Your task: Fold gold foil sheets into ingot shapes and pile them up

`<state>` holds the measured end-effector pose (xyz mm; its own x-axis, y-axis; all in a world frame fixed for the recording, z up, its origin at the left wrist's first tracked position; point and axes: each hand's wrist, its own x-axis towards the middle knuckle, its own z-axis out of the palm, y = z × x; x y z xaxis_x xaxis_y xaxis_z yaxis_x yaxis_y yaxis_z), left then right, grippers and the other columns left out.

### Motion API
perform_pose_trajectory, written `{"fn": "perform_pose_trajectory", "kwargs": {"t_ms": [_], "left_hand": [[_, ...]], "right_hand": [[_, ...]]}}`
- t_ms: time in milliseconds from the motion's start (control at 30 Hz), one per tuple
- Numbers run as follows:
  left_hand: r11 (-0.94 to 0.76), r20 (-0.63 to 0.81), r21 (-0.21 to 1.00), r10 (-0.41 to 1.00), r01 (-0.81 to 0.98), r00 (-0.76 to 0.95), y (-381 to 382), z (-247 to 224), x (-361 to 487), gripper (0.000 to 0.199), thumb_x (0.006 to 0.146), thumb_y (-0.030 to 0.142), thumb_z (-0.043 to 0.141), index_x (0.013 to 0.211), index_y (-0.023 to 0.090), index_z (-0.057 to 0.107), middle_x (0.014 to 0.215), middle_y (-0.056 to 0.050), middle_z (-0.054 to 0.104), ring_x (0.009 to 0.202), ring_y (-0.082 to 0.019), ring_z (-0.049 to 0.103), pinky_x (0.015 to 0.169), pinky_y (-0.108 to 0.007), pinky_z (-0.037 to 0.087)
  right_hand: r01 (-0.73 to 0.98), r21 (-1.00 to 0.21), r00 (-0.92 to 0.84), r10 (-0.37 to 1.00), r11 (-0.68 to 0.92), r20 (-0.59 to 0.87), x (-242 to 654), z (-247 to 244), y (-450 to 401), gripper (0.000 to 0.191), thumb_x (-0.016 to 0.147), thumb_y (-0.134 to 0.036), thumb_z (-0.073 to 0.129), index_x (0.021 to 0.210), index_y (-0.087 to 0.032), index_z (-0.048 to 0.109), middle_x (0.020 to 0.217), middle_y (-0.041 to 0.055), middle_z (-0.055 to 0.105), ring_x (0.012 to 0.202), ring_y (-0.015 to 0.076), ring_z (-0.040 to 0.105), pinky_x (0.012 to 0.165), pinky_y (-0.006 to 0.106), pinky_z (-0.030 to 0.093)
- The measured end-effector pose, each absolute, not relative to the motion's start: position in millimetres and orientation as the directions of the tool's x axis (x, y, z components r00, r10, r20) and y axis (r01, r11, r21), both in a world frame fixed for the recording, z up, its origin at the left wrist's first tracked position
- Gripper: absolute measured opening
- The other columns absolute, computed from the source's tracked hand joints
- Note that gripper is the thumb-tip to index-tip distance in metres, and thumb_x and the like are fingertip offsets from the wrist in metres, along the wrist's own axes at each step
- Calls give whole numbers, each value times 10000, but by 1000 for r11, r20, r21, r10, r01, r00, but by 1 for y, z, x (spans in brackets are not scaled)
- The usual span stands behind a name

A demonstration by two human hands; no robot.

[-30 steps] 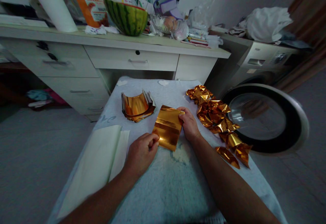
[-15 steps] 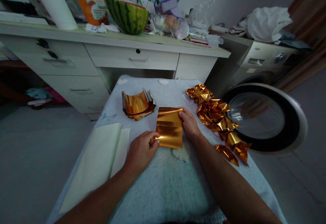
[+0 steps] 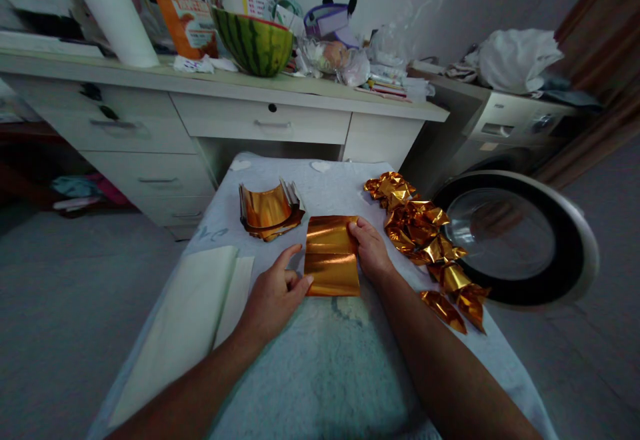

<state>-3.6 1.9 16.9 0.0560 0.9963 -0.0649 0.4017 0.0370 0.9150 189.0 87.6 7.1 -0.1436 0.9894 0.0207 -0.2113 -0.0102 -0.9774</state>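
Around the middle of the cloth-covered table [image 3: 310, 373], your creased gold foil sheet [image 3: 331, 257] is pinched on one side only.
With just your right hand [image 3: 373, 253] gripping, the sheet could swing or skew if you pull unevenly, and thin foil might wrinkle or tear at that upper right corner; a sideways sweep could also knock the crumpled foil pieces [image 3: 417, 223] along the table's right edge. Your right thumb lies on top, fingers tucked behind, forearm angling in from the near right corner. Your left hand [image 3: 273, 297] is spread, index finger raised away from the thumb, whose tip meets the sheet's lower left corner; you reach in from the near left corner.
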Motion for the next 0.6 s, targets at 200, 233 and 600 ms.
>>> {"fn": "perform_pose_trajectory", "kwargs": {"t_ms": [200, 233, 600], "left_hand": [[136, -160, 976, 977, 168, 138, 3, 18, -6, 599, 848, 403, 562, 1348, 81, 481, 468, 72, 552, 439, -122, 471, 514, -249, 347], [147, -167, 980, 975, 137, 149, 2, 19, -7, 608, 844, 409, 566, 1346, 76, 481, 444, 84, 524, 420, -112, 441, 498, -240, 333], [305, -250, 933, 931, -190, 267, 4, 16, -9, 562, 827, 399, 634, 1304, 149, 473, 898, -87, 726, 557, -126, 629, 459, -220, 348]], "right_hand": [[-167, -986, -143, 988, 29, 54, 187, 14, 86, 262, 822, -474, 567, 920, -231, 569, 824, 11, 681, 720, 193, 637, 701, 322, 529], [-167, -986, -138, 989, 28, 51, 187, 15, 86, 271, 812, -480, 574, 918, -231, 568, 825, 14, 679, 725, 193, 635, 703, 320, 530], [-216, -976, -154, 986, 24, 58, 185, 16, 84, 243, 824, -454, 571, 927, -235, 554, 823, 6, 666, 719, 187, 626, 702, 316, 520]]}}
